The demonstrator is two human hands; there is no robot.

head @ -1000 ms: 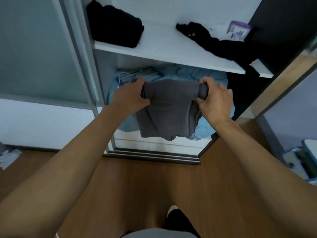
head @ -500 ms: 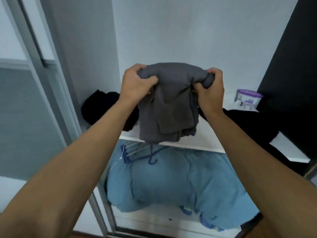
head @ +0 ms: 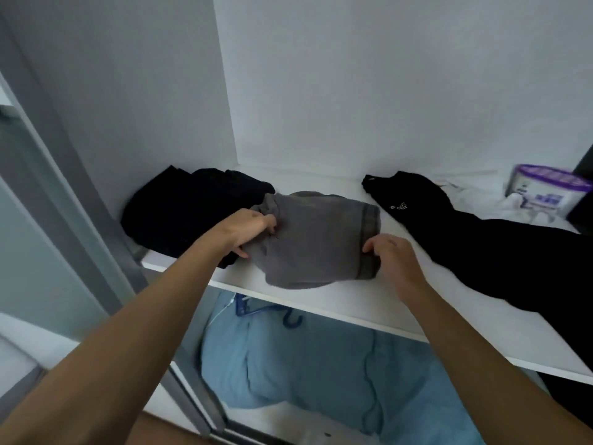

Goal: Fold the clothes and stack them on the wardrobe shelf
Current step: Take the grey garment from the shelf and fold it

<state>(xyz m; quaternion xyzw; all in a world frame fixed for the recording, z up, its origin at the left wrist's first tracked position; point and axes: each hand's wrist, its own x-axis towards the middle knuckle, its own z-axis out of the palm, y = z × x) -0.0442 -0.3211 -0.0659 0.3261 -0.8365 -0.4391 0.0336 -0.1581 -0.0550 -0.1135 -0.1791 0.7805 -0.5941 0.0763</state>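
1. Pile first: the folded black pile sits at the left end of the shelf, close to the wardrobe's side wall.
2. Our left hand has its fingers curled into the left edge of the grey garment and grips the fabric just where grey meets black.
3. The grey garment is folded and lies on the shelf between our hands. Its long axis runs left-right along the shelf, and its near edge is close to the front lip. Its left edge touches the black pile, but it is beside the pile, not on top.
4. Our right hand is at the right hem band with the thumb tip on it. The fingers are tucked out of sight, so we can't tell whether they pinch or just rest.
5. The unfolded black garment sprawls to the right, near our right hand but apart from it.
6. Our call: stacking means moving the grey garment left onto the pile. The left hand leads, being the nearer one.
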